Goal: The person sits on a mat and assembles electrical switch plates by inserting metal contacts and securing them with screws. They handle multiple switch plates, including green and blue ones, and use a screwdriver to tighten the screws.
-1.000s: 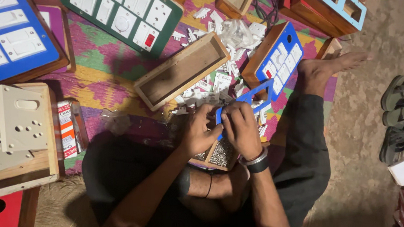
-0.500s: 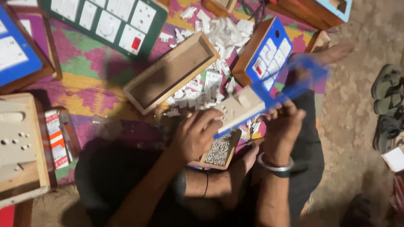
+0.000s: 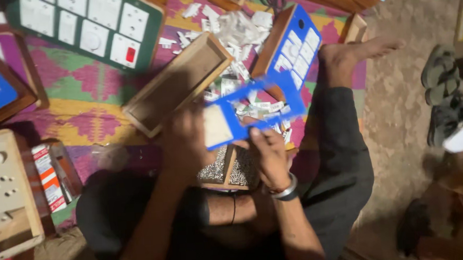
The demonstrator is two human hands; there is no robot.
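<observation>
Blue panel (image 3: pixel 257 110) swung flat btwn both hands; cutouts visible.

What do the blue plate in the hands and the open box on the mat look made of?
Blue plate: probably rigid plastic or laminate sheet, smooth, with clean cut-outs; motion blur leaves it open. Both hands, left and right, hold it. Open box: looks like plain unpainted wood, tan and matte, with thick walls.

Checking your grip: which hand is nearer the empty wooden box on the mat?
Left. The left hand sits just below the wooden box; the right hand is farther right, gripping the blue plate.
</observation>
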